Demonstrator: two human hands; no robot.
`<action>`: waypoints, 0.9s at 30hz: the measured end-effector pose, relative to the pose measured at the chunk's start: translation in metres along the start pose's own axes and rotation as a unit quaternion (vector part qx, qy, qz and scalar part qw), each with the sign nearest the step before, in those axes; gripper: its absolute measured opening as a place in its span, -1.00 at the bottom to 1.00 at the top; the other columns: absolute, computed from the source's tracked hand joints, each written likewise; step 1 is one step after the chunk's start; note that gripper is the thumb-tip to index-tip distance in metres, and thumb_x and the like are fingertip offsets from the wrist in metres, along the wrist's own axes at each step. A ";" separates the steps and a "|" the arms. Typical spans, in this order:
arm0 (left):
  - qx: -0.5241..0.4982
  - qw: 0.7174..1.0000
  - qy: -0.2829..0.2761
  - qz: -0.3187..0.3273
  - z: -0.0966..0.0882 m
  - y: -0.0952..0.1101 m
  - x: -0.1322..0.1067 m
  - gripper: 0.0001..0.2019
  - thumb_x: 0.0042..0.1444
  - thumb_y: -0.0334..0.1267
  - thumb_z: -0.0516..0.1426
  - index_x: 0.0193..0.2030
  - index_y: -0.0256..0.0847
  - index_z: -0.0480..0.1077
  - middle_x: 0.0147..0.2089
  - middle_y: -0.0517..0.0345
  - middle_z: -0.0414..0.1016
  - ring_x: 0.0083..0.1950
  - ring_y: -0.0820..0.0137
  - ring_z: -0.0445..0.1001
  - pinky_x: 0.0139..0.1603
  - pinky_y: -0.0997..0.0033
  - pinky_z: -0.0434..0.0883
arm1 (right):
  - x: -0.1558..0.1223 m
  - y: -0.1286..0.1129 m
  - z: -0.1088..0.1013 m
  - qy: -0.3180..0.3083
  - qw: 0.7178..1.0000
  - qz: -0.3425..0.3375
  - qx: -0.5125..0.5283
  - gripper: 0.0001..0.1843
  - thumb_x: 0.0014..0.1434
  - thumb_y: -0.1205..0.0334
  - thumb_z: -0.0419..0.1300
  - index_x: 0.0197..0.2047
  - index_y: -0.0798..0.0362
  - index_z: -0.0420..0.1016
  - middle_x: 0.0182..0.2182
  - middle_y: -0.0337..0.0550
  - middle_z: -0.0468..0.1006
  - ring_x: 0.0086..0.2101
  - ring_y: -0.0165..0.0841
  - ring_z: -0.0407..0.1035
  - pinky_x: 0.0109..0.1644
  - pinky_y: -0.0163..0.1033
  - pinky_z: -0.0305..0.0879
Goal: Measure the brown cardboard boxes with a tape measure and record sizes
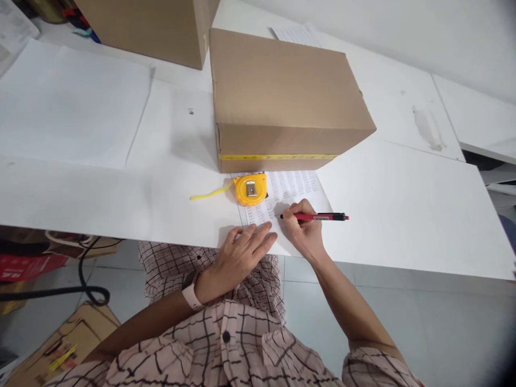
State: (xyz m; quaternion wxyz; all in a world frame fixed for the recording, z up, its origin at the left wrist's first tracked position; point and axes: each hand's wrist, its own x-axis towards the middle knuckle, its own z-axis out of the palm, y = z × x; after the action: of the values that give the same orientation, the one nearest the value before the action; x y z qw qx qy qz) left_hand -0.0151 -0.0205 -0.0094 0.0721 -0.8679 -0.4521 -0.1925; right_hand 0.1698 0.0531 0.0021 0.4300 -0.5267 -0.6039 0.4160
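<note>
My right hand [305, 228] is closed around a red and black pen [314, 216], its tip at a sheet of paper [296, 185] filled with columns of small writing. My left hand [246, 247] lies flat with fingers spread on the sheet's near edge, holding nothing. On the sheet's left part rests a yellow tape measure [250, 189] with a metal clip and a yellow wrist strap trailing left. Just behind, a closed cardboard box [286, 91] with a yellow tape band along its near face stands over the sheet's far edge.
All this is on a white table [403, 215]. A second cardboard box [153, 27] stands at the back left, near large white sheets [76, 102]. Another printed paper [298, 33] lies behind the main box. A black cable [83, 269] hangs below the table at left.
</note>
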 end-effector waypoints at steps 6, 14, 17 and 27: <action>0.002 1.000 -0.002 0.000 0.001 0.000 0.000 -0.66 0.33 -0.33 0.14 0.22 -0.12 0.44 0.36 0.10 0.40 0.16 0.21 0.39 0.07 0.17 0.35 | -0.001 -0.002 0.002 0.004 1.000 0.007 -0.011 -0.70 0.26 0.20 0.20 -0.43 -0.03 0.17 -0.57 -0.38 0.18 -0.53 -0.46 0.04 -0.45 -0.26 0.01; 0.004 1.000 -0.015 0.010 0.000 -0.001 -0.001 -0.62 0.33 -0.39 0.12 0.26 -0.15 0.41 0.36 0.06 0.40 0.19 0.19 0.38 0.05 0.16 0.35 | 0.005 0.006 -0.022 0.131 0.979 -0.059 -0.141 -0.87 0.32 0.15 0.17 -0.25 -0.05 0.30 -0.39 -0.25 0.37 -0.39 -0.35 0.27 -0.34 -0.21 0.18; -0.011 1.000 0.002 0.003 0.002 0.001 -0.001 -0.65 0.33 -0.37 0.14 0.23 -0.16 0.42 0.33 0.06 0.44 0.17 0.19 0.39 0.04 0.15 0.33 | 0.013 0.011 -0.046 0.103 0.941 -0.123 -0.298 -0.86 0.31 0.26 0.11 -0.05 -0.03 0.38 -0.17 -0.06 0.43 -0.16 -0.20 0.35 -0.16 -0.11 0.29; -0.149 0.983 0.079 -0.074 -0.030 -0.033 0.032 -0.70 0.35 -0.23 0.13 0.17 -0.22 0.40 0.20 -0.02 0.50 0.18 0.16 0.37 0.18 0.08 0.37 | 0.024 0.037 -0.056 0.061 0.842 -0.175 -0.506 -0.59 0.30 0.47 -0.06 0.06 0.04 0.51 -0.06 0.11 0.46 -0.13 -0.09 0.25 -0.10 -0.02 0.25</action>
State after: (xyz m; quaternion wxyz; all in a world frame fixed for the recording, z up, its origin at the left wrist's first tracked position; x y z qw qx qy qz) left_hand -0.0337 0.0140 0.0294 -0.0374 -0.8154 -0.4738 -0.3303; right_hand 0.2317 0.0836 -0.0156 0.2058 -0.5808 -0.7851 -0.0627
